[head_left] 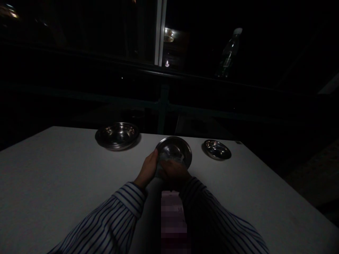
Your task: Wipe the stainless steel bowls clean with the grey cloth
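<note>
A shiny metal dish [186,151] is tilted up towards me near the middle of the table's far edge. My left hand [147,169] grips its left rim, thumb at the edge. My right hand [175,172] is curled over the lower part of the dish's inside, closed on a crumpled greyish cloth [165,156] that touches the metal. Dim light hides most of the right fingers. Left of my hands stands a stack of metal dishes [116,145]. A single metal dish [217,150] sits to the right.
The white table [79,183] ends just behind the dishes. Beyond it are dark rails and a window frame [159,33]. A clear bottle [229,54] with a white cap stands on the sill. Below my hands is a blurred pinkish patch [173,208].
</note>
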The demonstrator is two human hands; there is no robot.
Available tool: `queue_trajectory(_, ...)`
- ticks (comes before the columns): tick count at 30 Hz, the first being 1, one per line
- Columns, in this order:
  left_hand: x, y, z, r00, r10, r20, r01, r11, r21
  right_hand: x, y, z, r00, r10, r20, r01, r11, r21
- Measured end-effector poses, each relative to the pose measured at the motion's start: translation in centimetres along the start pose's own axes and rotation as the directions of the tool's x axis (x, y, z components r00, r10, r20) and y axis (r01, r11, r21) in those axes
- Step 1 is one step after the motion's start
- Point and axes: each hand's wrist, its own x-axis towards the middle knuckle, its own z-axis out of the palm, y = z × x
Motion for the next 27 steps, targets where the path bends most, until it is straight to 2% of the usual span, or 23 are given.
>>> queue_trajectory(4, -0.2, 0.3, 0.0, 1.0, 0.005, 0.005, -0.005, 1.0, -0.007, -0.4, 0.5, 1.0, 0.999, -0.013, -0.039, 0.013, 1.0, -0.011)
queue_trajectory(10, -0.1, -0.1, 0.4, 0.999, 0.013, 0.034, -0.012, 0.999, -0.048, -2.0, 2.8, 1.1, 0.999, -0.03, 0.028, 0.032, 0.998, -0.06)
queue_trajectory(14, -0.1, -0.1, 0.2, 0.999, 0.027, 0.035, -0.025, 0.999, -0.045, -0.3, 1.7, 1.2, 0.999, -0.05, 0.007, 0.05, 0.999, -0.009)
queue_trajectory(17, -0.2, 0.1, 0.0, 1.0, 0.009, 0.004, -0.009, 1.0, -0.008, 0.5, 0.9, 1.3, 0.996, -0.064, -0.056, 0.064, 0.998, -0.005)
queue_trajectory(20, -0.3, 0.3, 0.1, 1.0, -0.003, -0.017, 0.003, 1.0, -0.007, -0.3, 1.4, 1.2, 1.0, -0.009, 0.003, 0.009, 0.999, -0.05)
queue_trajectory(23, -0.3, 0.4, 0.4, 1.0, -0.01, -0.001, 0.01, 0.998, -0.058, -1.6, 2.2, 0.7, 0.996, -0.017, 0.087, 0.026, 0.995, -0.1)
queue_trajectory(27, -0.2, 0.1, 0.4, 1.0, -0.009, 0.003, 0.009, 0.998, -0.055, -1.3, 1.6, 0.8, 1.0, -0.014, 0.025, 0.017, 0.993, -0.117)
